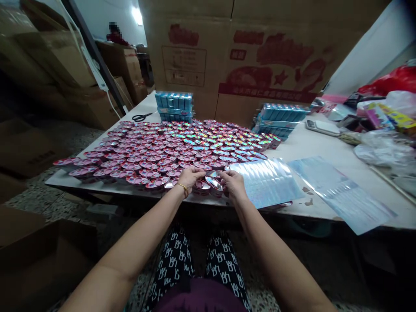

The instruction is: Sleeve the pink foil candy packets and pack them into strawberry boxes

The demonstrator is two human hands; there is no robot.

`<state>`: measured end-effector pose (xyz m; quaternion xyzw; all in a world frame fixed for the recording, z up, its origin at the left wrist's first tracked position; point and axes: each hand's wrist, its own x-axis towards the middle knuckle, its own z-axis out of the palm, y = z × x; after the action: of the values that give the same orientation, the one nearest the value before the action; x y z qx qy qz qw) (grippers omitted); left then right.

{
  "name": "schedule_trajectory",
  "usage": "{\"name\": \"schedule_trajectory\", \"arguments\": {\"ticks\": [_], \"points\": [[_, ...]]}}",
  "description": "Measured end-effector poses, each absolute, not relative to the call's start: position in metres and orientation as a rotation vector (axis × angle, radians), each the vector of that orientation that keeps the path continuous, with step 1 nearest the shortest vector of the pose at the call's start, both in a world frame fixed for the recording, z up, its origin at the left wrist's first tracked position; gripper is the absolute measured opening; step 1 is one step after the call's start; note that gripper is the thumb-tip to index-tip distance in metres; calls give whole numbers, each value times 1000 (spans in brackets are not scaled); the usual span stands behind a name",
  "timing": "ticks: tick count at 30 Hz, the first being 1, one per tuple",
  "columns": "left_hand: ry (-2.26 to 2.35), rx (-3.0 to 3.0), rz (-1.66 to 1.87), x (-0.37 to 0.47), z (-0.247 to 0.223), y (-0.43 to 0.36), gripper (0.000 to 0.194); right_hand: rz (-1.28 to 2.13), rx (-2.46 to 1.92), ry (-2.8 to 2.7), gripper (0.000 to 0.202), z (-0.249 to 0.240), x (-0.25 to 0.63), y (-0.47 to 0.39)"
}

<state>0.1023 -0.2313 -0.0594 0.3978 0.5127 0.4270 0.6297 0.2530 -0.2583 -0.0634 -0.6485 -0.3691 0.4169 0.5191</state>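
Rows of small oval containers with glossy pink tops cover much of the table, standing close together. Many in the far middle and right have shiny, rainbow-reflecting tops. At the near edge, my left hand and my right hand face each other with fingers pinched. A small shiny sticker appears stretched between them, over an oval container; its outline is hard to make out. Beside my right hand lies a silvery, reflective sheet, partly on top of some containers.
Blue packs stand stacked at back left and back right, before a large cardboard box. Black scissors lie far left. Another translucent sheet, a small scale and plastic bags are right. A person is in the background.
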Motion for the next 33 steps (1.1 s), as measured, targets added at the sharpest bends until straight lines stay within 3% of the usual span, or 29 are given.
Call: {"name": "schedule_trajectory", "arguments": {"ticks": [4, 8, 22, 33], "points": [[1384, 1102, 1008, 120, -71, -214, 8, 661, -1789, -1151, 19, -71, 271, -246], [1656, 1427, 901, 133, -79, -203, 18, 395, -2005, -1355, 17, -75, 283, -237], [1967, 2009, 334, 152, -65, -196, 31, 388, -2341, -1551, 22, -65, 284, -231], [1712, 2434, 275, 148, -60, -226, 25, 117, -2146, -2168, 32, -46, 294, -262]]}}
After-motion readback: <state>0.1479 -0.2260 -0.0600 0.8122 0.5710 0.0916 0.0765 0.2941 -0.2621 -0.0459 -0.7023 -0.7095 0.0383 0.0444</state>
